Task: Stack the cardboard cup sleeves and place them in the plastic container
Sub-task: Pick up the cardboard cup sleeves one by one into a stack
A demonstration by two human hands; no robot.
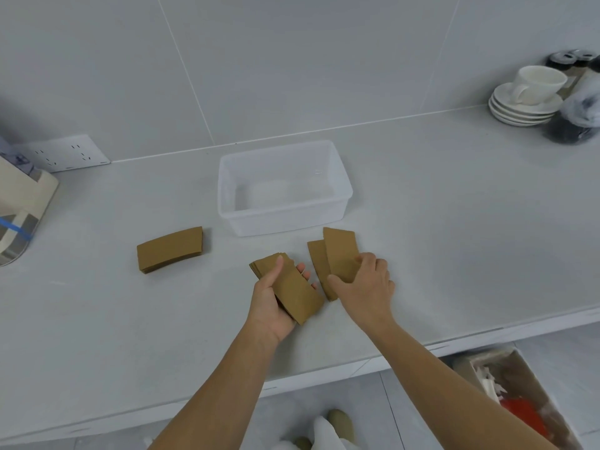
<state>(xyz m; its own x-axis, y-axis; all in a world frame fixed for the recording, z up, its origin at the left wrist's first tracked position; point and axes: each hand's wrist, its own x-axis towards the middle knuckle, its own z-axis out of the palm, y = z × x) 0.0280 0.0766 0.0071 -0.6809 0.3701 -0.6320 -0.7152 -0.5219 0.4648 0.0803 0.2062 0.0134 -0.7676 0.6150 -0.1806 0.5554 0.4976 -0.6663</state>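
Left hand [276,300], palm up, grips a sleeve stack [289,289]; right hand [365,282], palm down, pinches two sleeves [339,254] on the tabletop [422,222].

Soft, even light fills the room, bright and nearly shadowless on the pale worktop [422,222]. Wide-angle bending curves the wall tile lines and stretches the corners. The cups and jars [571,102] at far right look smeared and blurry.
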